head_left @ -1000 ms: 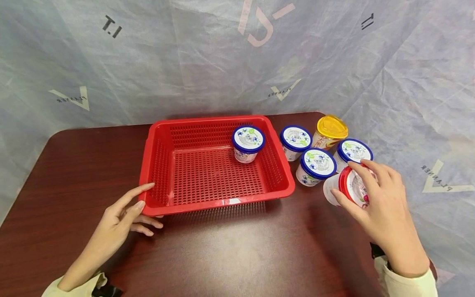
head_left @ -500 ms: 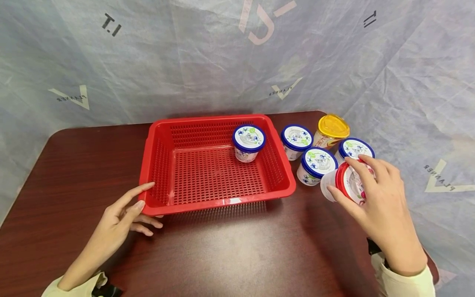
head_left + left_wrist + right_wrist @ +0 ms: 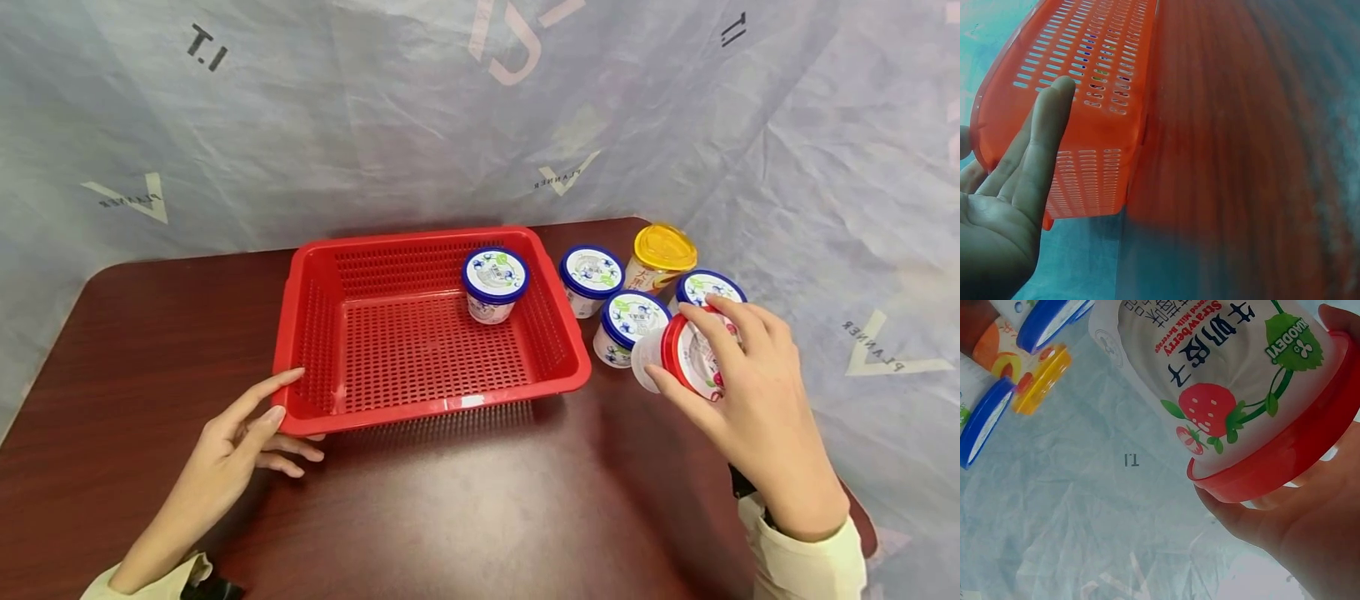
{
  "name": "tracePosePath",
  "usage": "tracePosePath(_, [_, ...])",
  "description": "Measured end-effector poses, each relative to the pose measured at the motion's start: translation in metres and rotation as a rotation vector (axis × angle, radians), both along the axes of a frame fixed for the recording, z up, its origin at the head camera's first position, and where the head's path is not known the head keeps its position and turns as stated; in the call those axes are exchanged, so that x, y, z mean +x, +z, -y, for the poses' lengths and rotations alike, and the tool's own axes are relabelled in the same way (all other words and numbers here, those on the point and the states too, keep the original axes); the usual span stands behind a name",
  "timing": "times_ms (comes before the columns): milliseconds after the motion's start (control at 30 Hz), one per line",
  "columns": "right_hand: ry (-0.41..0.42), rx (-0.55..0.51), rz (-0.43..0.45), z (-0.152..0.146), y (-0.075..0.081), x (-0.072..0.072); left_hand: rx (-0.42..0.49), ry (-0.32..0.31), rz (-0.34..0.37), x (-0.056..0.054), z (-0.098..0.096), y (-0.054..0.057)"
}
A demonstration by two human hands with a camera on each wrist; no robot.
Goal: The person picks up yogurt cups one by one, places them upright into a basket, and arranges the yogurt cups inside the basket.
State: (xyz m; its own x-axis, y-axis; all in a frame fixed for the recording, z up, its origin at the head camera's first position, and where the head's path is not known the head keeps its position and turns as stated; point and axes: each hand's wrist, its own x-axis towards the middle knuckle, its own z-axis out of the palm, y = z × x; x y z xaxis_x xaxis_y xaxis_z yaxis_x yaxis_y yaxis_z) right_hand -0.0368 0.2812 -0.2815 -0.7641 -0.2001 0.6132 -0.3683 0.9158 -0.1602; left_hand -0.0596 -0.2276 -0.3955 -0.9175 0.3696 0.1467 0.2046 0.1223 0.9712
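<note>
Here's the strawberry cup (image 3: 692,357), white-bodied, red lid on, tipped sideways in the right hand (image 3: 757,400)! And the red basket (image 3: 435,410), perforated, sits upright on the bench (image 3: 450,517), well left of it.

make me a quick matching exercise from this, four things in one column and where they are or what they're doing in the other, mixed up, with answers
Column one
1. left hand
2. red basket
3. yellow-lidded cup
4. right hand

Column two
A. has one blue-lidded cup inside
B. grips the red-lidded cup
C. stands on the table, right of the basket
D. touches a near corner of the basket

Pairs: 1-D, 2-A, 3-C, 4-B
</note>
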Motion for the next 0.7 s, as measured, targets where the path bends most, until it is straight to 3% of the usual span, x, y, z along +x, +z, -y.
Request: tracePosePath(700, [0.075,0.005,-0.067,0.021,0.012,-0.008,0.017,-0.013,-0.001,0.0,-0.001,0.002])
